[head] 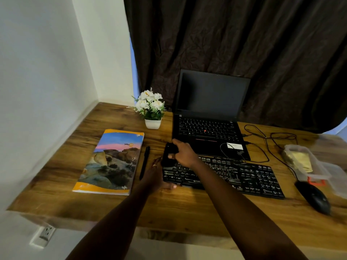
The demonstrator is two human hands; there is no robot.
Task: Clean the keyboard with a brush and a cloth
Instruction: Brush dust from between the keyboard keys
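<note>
A black external keyboard (244,178) lies on the wooden desk (187,209) in front of an open laptop (208,117). My right hand (185,152) grips a black brush (169,153) over the keyboard's far left corner, bristles down on the keys. My left hand (156,175) holds the keyboard's left edge, thumb under the front rim, fingers curled round the side. A yellowish folded cloth (298,158) lies inside a clear plastic box at the right.
A colourful notebook (112,162) and a black pen (144,163) lie left of the keyboard. A white flower pot (152,111) stands behind them. At the right are a black mouse (315,197), the clear plastic box (319,169) and loose cables (266,139). A dark curtain hangs behind.
</note>
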